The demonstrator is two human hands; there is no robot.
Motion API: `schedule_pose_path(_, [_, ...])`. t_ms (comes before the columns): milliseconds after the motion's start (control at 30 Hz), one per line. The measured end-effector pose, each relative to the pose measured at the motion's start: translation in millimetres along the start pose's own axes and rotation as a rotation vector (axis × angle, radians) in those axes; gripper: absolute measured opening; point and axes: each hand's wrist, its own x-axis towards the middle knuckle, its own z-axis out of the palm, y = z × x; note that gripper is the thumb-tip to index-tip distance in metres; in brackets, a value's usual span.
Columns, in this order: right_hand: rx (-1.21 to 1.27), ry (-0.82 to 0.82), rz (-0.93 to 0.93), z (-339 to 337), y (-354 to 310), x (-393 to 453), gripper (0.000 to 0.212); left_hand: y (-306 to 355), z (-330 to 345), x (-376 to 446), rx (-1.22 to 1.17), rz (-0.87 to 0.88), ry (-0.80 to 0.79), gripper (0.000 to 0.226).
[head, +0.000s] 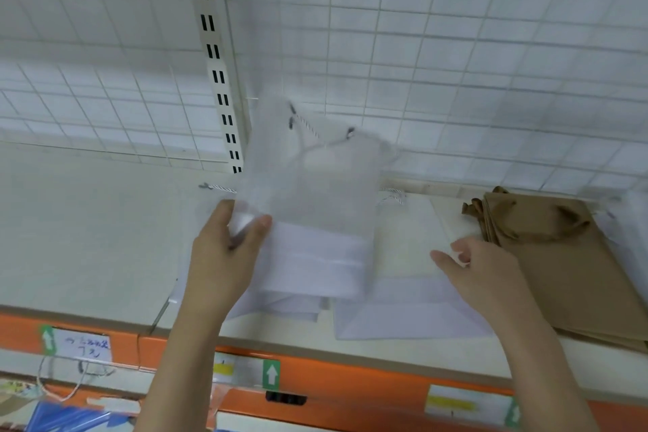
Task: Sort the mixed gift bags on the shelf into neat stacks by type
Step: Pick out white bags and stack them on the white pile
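My left hand pinches the lower left edge of a white gift bag, which is raised off the shelf and motion-blurred, its twisted rope handles pointing toward the back wall. Under it lies a stack of white bags. A second flat white bag lies to the right of that stack. My right hand hovers over this bag's right edge with fingers loosely curled, holding nothing. A stack of brown paper bags with flat handles lies at the far right.
The cream shelf has an orange front rail with price labels and green arrow tags. A white wire grid and slotted upright form the back. Blue items show on the lower shelf.
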Motion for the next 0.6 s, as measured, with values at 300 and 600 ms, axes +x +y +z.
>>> schedule_pose_path(300, [-0.373,-0.312,0.143,4,-11,16,0.094,-11,1,-7,-0.128,-0.085,0.031,0.031])
schedule_pose_path(600, [-0.103,-0.228,0.109,-8,-23,13,0.093,-11,21,-7,-0.193,-0.085,0.052,0.028])
